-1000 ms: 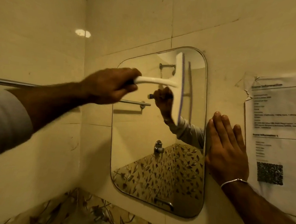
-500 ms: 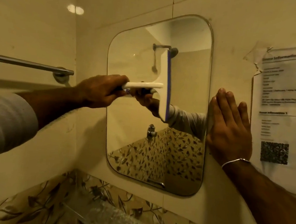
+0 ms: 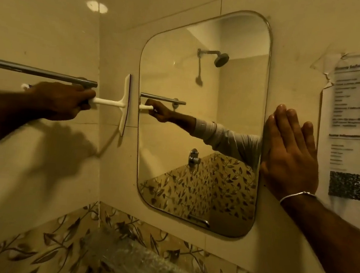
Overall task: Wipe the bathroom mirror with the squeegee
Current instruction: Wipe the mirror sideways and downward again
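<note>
Left hand (image 3: 62, 100) clamped on squeegee (image 3: 124, 104) handle (blade just left of mirror (image 3: 232, 110)).

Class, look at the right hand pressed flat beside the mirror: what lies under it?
The right hand lies flat on the tiled wall, its thumb side along the mirror edge. The palm hides the tile beneath it and whether it overlaps the glass.

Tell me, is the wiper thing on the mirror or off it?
Off it. The squeegee blade stands upright just left of the mirror edge, over the wall tile. The left hand grips its handle.
</note>
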{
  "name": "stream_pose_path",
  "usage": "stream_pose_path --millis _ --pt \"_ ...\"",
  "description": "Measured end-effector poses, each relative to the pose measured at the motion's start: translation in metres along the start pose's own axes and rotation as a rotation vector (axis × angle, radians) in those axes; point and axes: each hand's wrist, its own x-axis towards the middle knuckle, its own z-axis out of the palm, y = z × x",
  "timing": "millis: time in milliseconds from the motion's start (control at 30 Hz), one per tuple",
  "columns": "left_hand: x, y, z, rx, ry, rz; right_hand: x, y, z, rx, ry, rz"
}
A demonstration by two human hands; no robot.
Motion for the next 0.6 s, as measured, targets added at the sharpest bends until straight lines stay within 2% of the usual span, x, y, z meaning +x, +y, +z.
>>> stream_pose_path --millis 167,300,367,500,600 --pt "-0.004 0.02 -0.02 -0.052 0.162 -0.039 0.0 0.001 0.0 -0.006 -0.006 0.003" --pt "-0.011 0.072 -0.051 -0.272 0.37 -0.072 -0.001 0.0 0.0 -0.006 -0.015 -0.008" --pt "-0.013 0.109 -0.064 -0.5 0.455 -0.133 0.0 0.001 0.0 -0.007 -0.02 -0.012" --pt "-0.023 0.194 -0.08 -1.24 0.52 -0.347 -0.001 0.0 -0.003 -0.009 -0.012 -0.015" --pt "-0.026 0.249 -0.072 -1.456 0.507 -0.431 -0.001 -0.001 -0.003 -0.008 -0.026 -0.017"
